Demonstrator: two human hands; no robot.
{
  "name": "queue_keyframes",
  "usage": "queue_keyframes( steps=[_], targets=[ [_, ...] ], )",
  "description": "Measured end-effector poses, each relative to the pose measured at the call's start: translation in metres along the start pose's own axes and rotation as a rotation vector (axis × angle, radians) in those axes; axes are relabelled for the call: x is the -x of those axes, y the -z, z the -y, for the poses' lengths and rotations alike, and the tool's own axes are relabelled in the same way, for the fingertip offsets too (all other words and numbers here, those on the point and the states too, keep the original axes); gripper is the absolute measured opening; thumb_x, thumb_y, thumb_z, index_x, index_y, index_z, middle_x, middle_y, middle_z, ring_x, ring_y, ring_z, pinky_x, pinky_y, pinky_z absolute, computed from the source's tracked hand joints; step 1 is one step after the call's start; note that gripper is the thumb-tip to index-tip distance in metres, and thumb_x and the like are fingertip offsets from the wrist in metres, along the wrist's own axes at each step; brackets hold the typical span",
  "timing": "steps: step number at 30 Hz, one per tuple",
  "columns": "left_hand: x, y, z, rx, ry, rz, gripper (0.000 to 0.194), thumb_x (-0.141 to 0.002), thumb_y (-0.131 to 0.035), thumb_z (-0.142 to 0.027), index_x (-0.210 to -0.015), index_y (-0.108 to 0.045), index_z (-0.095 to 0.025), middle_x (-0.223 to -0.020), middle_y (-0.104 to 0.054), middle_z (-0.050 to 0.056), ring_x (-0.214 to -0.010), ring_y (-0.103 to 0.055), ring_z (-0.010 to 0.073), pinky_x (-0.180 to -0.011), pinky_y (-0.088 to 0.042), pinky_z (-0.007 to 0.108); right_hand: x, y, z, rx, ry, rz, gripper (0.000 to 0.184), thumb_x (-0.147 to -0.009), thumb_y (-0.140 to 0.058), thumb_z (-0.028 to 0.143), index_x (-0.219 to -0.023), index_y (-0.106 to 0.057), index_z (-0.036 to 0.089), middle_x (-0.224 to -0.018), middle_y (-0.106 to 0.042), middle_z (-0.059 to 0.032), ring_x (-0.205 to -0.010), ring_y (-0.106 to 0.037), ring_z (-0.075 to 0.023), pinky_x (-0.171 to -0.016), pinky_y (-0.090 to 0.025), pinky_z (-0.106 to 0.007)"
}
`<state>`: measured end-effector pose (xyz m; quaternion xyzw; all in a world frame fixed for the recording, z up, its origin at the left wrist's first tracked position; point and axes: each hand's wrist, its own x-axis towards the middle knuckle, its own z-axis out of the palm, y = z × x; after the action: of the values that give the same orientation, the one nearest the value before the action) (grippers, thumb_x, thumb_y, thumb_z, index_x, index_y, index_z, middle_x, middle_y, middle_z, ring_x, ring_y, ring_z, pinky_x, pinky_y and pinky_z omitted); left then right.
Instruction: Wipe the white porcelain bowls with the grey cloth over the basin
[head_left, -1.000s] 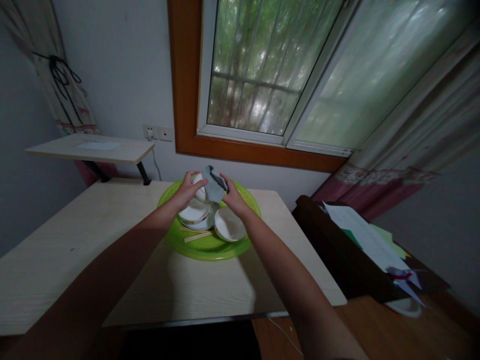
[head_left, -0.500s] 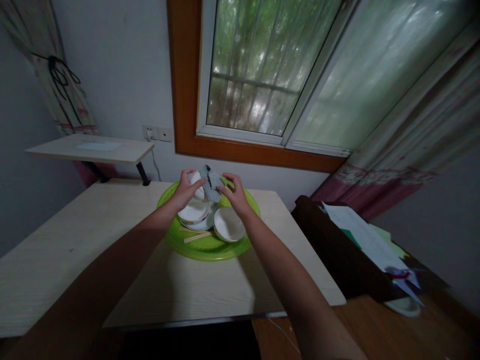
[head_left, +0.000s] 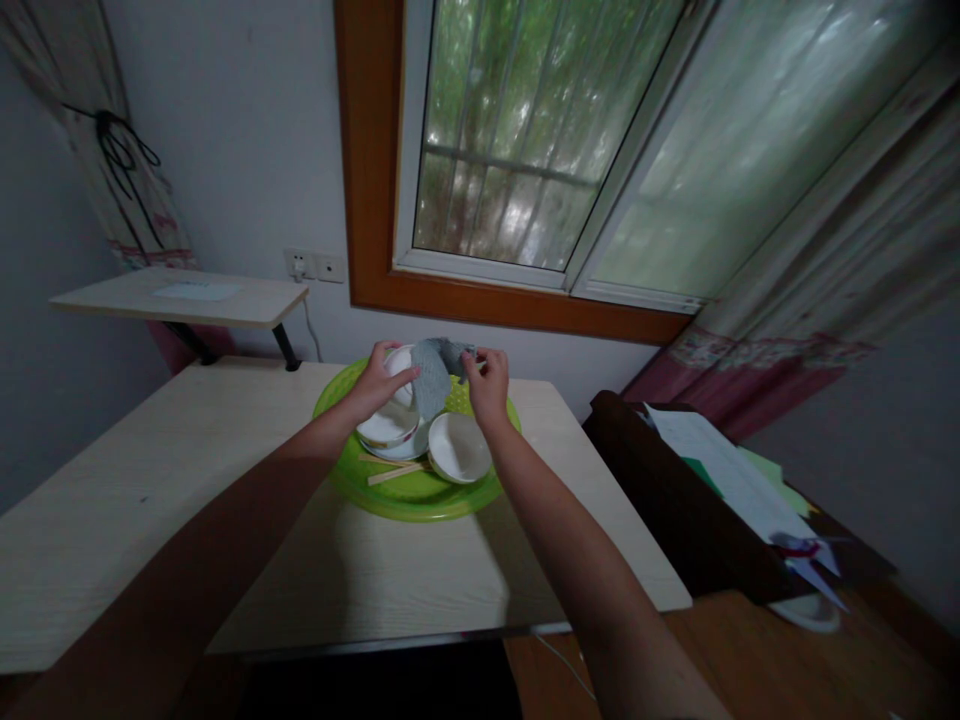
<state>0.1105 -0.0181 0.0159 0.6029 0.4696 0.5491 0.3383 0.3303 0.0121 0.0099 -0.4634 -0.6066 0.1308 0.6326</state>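
My left hand (head_left: 375, 385) is closed on a white bowl (head_left: 402, 362) held tilted above the green tray (head_left: 420, 510); its thumb presses a grey cloth (head_left: 433, 378) against the bowl's near side. Pinched in the fingers of my right hand (head_left: 487, 382) is the cloth's right end, lifted and stretched away from the bowl. Below, another white bowl (head_left: 388, 425) sits on a white plate (head_left: 405, 450). To its right stands one more bowl (head_left: 459, 448). Wooden chopsticks (head_left: 396, 472) lie in front of the plate.
The tray rests on a pale wooden table (head_left: 255, 520) against the wall. A raised shelf (head_left: 180, 295) stands at the table's back left. Right of the table is a dark brown piece of furniture (head_left: 675, 500) with papers (head_left: 720, 470) on it.
My right hand let the cloth's edge slip, took hold of it anew and pulled it up to the right. My left hand keeps the bowl in nearly the same spot.
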Motion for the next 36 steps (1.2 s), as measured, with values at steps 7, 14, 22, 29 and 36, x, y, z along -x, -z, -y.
queue_keyframes(
  steps=[7,14,22,29,36],
  targets=[
    [0.002,-0.001,0.001,0.014,-0.019,0.098,0.069,-0.074,-0.079,-0.046,-0.131,-0.046,-0.024,-0.118,-0.062,0.007,-0.107,-0.064,0.0232,-0.092,-0.054,0.036,0.001,-0.003,-0.004,-0.152,-0.138,-0.014,0.053,-0.085,-0.066,0.046,-0.13,-0.049,0.022,-0.1,-0.066,-0.0037,-0.079,-0.063,-0.0184,-0.081,-0.054,-0.036],
    [0.0,0.0,0.002,0.045,0.022,0.069,0.071,-0.074,-0.079,-0.045,-0.132,-0.044,-0.023,-0.113,-0.064,0.006,-0.101,-0.066,0.0225,-0.09,-0.055,0.037,0.009,-0.008,0.004,-0.172,-0.017,0.233,0.033,-0.087,-0.067,0.055,-0.087,-0.064,0.022,-0.096,-0.07,-0.0056,-0.096,-0.067,-0.0219,-0.092,-0.054,-0.038],
    [-0.004,0.0,0.012,0.086,0.044,0.062,0.074,-0.074,-0.08,-0.046,-0.133,-0.04,-0.026,-0.11,-0.065,0.005,-0.093,-0.067,0.0211,-0.083,-0.055,0.035,0.011,-0.009,0.0,-0.147,-0.078,0.316,0.037,-0.08,-0.072,0.056,-0.097,-0.072,0.022,-0.1,-0.07,-0.0058,-0.088,-0.064,-0.0209,-0.084,-0.055,-0.037],
    [-0.005,0.0,0.014,0.058,0.025,0.02,0.079,-0.071,-0.082,-0.047,-0.135,-0.041,-0.024,-0.114,-0.064,0.008,-0.1,-0.067,0.0235,-0.087,-0.056,0.037,0.01,-0.007,0.006,-0.135,-0.021,0.287,0.03,-0.083,-0.067,0.053,-0.083,-0.065,0.023,-0.088,-0.067,-0.002,-0.085,-0.06,-0.0199,-0.083,-0.051,-0.034],
    [-0.004,0.0,0.015,0.042,0.016,0.053,0.09,-0.069,-0.085,-0.048,-0.141,-0.037,-0.024,-0.116,-0.063,0.009,-0.1,-0.067,0.0229,-0.09,-0.055,0.038,0.011,-0.005,0.008,-0.164,-0.094,0.255,0.026,-0.084,-0.063,0.049,-0.085,-0.061,0.023,-0.082,-0.063,0.0009,-0.079,-0.057,-0.0183,-0.075,-0.045,-0.03]
  ],
)
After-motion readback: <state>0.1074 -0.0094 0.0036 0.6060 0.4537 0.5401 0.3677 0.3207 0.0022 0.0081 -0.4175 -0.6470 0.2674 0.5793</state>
